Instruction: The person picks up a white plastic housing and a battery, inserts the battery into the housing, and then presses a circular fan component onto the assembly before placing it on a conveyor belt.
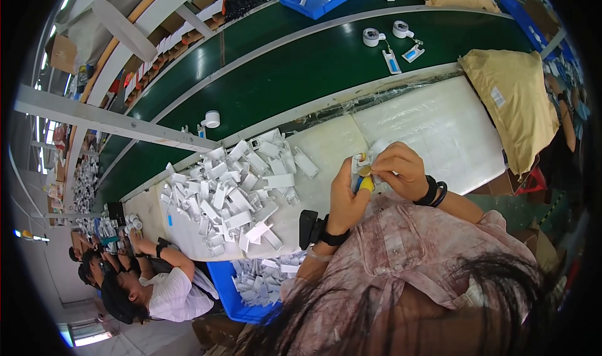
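My left hand is closed around a small white plastic part in front of my chest, above the near edge of the padded work surface. A yellow and blue piece shows just below the part, between my hands; its kind is hard to make out. My right hand comes in from the right with thumb and fingers pinched together at the part. Whatever is between those fingertips is too small to name. To the left of my hands lies a heap of white plastic housings.
A blue bin of white parts stands below the table's near edge. Beyond the table runs a green conveyor carrying round white-and-grey units. A brown paper sack stands at right. Another person sits at left.
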A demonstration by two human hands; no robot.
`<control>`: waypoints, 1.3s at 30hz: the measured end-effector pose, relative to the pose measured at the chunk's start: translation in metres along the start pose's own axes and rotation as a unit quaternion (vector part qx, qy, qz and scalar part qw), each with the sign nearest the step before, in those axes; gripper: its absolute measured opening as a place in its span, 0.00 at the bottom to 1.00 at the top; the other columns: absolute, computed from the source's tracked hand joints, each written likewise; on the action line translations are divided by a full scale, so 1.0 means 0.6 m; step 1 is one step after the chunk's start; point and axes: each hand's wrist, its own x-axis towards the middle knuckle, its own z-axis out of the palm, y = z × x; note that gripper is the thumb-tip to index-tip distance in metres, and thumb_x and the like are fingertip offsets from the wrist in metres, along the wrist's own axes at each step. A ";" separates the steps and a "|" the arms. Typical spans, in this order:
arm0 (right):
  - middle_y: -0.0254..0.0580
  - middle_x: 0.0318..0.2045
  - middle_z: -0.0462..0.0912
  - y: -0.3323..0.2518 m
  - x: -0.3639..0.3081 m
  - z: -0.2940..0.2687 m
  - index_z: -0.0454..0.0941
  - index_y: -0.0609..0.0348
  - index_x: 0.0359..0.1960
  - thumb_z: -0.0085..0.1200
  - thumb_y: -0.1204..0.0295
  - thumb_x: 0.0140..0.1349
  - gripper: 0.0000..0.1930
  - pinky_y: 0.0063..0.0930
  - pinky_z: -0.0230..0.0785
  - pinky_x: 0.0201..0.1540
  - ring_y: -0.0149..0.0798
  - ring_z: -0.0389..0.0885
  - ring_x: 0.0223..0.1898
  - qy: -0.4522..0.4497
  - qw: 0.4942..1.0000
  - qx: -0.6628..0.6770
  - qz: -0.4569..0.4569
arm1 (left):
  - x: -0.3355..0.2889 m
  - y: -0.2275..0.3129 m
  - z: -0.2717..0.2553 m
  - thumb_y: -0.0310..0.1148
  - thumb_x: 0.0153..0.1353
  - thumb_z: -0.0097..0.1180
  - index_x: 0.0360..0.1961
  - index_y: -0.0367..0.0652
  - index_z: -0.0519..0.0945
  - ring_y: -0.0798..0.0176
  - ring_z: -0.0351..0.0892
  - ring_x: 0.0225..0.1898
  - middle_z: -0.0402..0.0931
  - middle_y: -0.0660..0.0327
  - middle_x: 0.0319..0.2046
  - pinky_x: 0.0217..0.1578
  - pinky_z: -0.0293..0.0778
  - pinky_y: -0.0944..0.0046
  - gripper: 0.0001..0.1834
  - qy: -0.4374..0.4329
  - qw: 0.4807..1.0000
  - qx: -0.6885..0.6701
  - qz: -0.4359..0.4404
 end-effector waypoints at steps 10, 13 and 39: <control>0.39 0.31 0.80 -0.003 0.001 -0.002 0.82 0.58 0.34 0.65 0.81 0.47 0.11 0.32 0.69 0.36 0.42 0.76 0.32 -0.002 1.000 -0.013 -0.005 | -0.005 -0.006 0.001 0.21 0.61 0.43 0.61 0.35 0.65 0.73 0.71 0.31 0.72 0.61 0.37 0.26 0.73 0.74 0.24 -0.006 0.999 0.017 0.037; 0.39 0.31 0.79 -0.005 0.005 -0.006 0.81 0.59 0.34 0.65 0.81 0.47 0.11 0.32 0.69 0.37 0.43 0.76 0.33 -0.013 0.999 -0.029 -0.015 | -0.006 0.003 0.008 0.24 0.61 0.47 0.58 0.33 0.67 0.68 0.73 0.35 0.74 0.57 0.37 0.35 0.72 0.70 0.23 0.012 1.000 0.002 0.026; 0.43 0.32 0.77 -0.004 0.015 -0.011 0.78 0.60 0.35 0.64 0.83 0.42 0.15 0.36 0.70 0.38 0.47 0.76 0.34 -0.065 0.993 -0.061 -0.079 | -0.005 -0.021 0.015 0.28 0.70 0.45 0.65 0.37 0.66 0.77 0.67 0.25 0.71 0.67 0.28 0.22 0.66 0.77 0.22 0.027 0.998 0.051 0.011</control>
